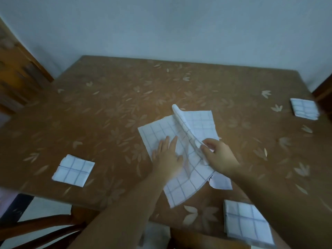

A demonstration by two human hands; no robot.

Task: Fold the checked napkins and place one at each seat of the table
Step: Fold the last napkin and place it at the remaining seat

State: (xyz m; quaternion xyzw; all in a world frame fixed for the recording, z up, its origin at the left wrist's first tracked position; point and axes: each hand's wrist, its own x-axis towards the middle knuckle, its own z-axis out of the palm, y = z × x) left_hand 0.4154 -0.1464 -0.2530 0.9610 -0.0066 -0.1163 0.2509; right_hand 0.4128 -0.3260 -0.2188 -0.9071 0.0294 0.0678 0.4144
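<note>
Head view: left hand (pixel 167 155) flat on napkin (pixel 179 153); right hand (pixel 218 155) pinches its edge.

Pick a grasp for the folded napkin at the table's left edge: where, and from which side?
Folded napkin: pinch its near-left corner, coming from the table edge on the left. It lies flat and tilted, apart from both hands, with that corner nearest the edge.

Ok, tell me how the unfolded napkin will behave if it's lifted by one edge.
Probably floppy: the unfolded napkin curls and sags where the right hand lifts its edge. Likely light, since pinching fingers raise it. It may slide, as the left hand is pressed flat on it.
</note>
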